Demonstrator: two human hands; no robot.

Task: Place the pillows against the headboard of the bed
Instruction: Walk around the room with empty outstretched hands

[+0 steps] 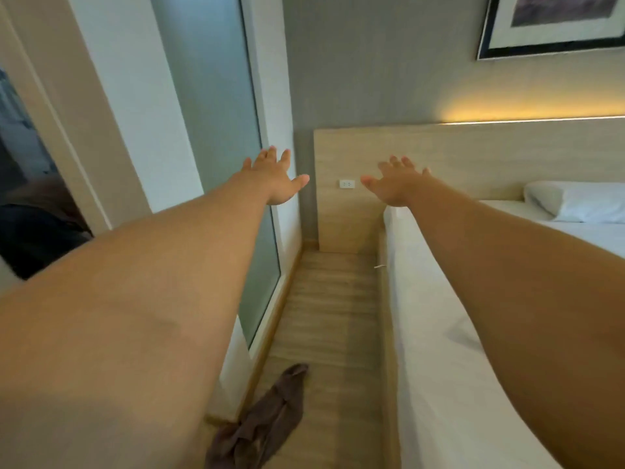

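A white pillow [581, 201] lies on the white bed [449, 384] at the far right, close to the light wooden headboard [473, 154]. Both my arms stretch straight forward over the aisle beside the bed. My left hand [274, 179] is open with fingers spread, in front of the frosted glass panel. My right hand [395, 184] is open too, palm down, in front of the headboard's left end. Neither hand holds or touches anything.
A narrow wooden-floor aisle [324, 316] runs between the bed and a frosted glass panel [216, 130]. A brown cloth [263, 428] lies on the floor near me. A wall socket [347, 184] sits in the headboard panel. A framed picture [554, 25] hangs above.
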